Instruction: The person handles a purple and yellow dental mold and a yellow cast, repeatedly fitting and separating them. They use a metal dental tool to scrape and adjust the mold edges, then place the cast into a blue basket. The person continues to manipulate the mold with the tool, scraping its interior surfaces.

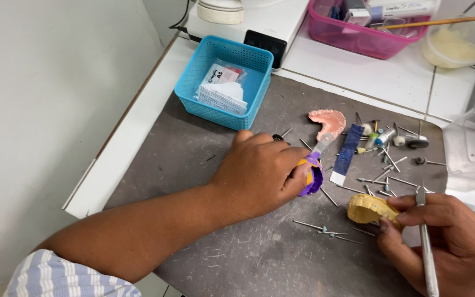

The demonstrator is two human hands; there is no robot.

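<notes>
Gripping a purple-and-yellow handled tool (313, 175), the left hand (259, 173) rests on the grey mat (237, 242), the tool's metal tip reaching toward the pink denture base (328, 122). The right hand (446, 242) clasps a yellow plaster cast (368, 208) with a thin metal instrument (425, 242) held alongside it. Burs (383, 165) lie scattered between them, and a blue basket (224, 82) sits behind.
</notes>
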